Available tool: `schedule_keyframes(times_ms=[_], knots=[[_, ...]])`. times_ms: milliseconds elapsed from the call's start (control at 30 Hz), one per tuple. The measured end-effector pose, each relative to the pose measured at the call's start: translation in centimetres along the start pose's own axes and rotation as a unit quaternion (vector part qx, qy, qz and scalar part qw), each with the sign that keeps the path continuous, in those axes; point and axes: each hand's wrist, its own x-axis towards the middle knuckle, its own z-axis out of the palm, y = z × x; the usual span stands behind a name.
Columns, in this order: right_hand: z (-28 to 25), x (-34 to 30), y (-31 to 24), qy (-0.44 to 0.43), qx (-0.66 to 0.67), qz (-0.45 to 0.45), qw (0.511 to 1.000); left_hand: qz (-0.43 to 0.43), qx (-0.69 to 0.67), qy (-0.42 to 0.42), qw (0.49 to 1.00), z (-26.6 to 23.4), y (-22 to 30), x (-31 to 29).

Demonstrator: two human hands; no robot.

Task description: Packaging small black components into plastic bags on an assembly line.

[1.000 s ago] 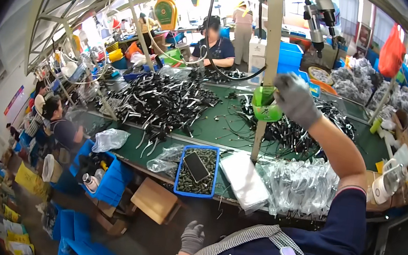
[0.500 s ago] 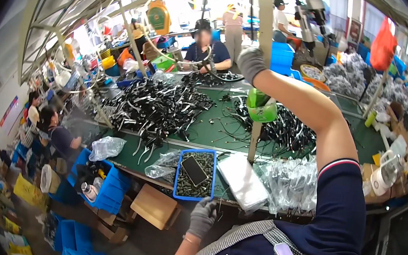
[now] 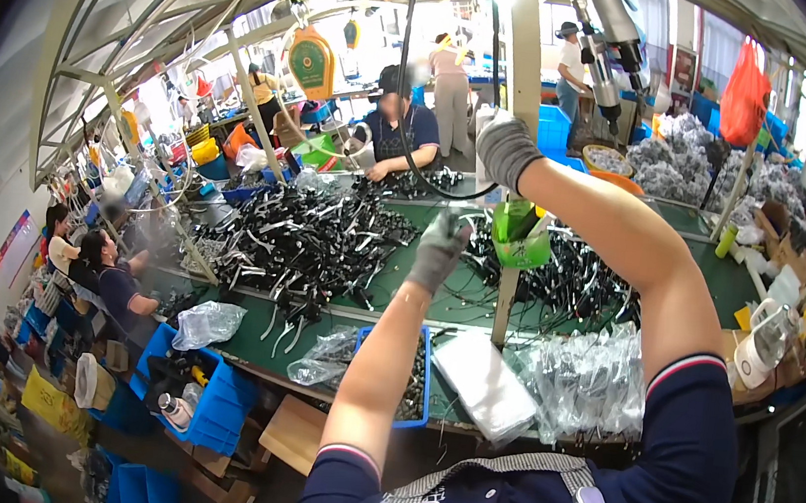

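My right hand, in a grey glove, is raised to the upright post with its fingers curled; whatever they grip is hidden. Just below it a green packet hangs on the post. My left hand, also gloved, is lifted over the green table between two heaps, fingers pointing up and thumb apart, with nothing visible in it. To its left lies a large heap of black parts with cables; a second black cable heap is on the right. My left forearm covers much of the blue tray.
White plastic sheets and clear bags of parts lie along the near edge. A black hose loops down by my hands. Across the table sits a co-worker. A blue crate stands at the left.
My left hand has risen from beside the blue tray to over the table, its forearm now crossing the tray. My right hand stays at the post, shifted slightly.
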Motion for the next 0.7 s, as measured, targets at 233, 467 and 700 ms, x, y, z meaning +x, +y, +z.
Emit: schedule_keyframes(times_ms=[233, 467, 700], knots=[[-1.0, -2.1, 0.9, -0.154, -0.180, -0.206, 0.950, -0.144, -0.535, -0.057, 0.830, 5.8, -0.3, 8.3], [-4.5, -6.4, 0.7, 0.160, -0.179, -0.164, 0.957, -0.176, -0.619, -0.046, 0.764, 1.7, -2.1, 6.6], [-8.4, -22.3, -4.5, -0.158, 0.540, -0.096, 0.821, -0.094, -0.156, -0.223, 0.958, -10.2, -3.8, -17.4]])
